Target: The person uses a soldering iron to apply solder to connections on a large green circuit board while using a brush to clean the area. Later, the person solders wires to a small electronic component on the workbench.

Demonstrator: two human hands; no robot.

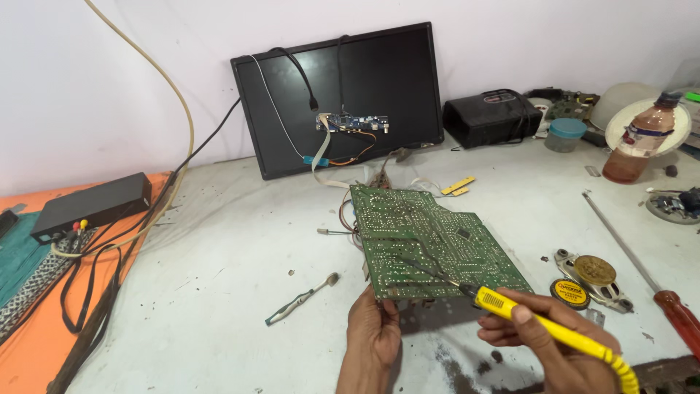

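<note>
Gripping the near edge of the green circuit board (430,244), the left hand (372,328) props it near the worktop's (219,292) front edge; right hand (543,343) fingers wrap the yellow soldering iron (539,321), tip touching the board.

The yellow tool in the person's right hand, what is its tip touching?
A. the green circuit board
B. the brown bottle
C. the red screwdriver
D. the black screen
A: the yellow soldering iron, held in the right hand, has its tip on the green circuit board, whose near edge the left hand holds.
</note>
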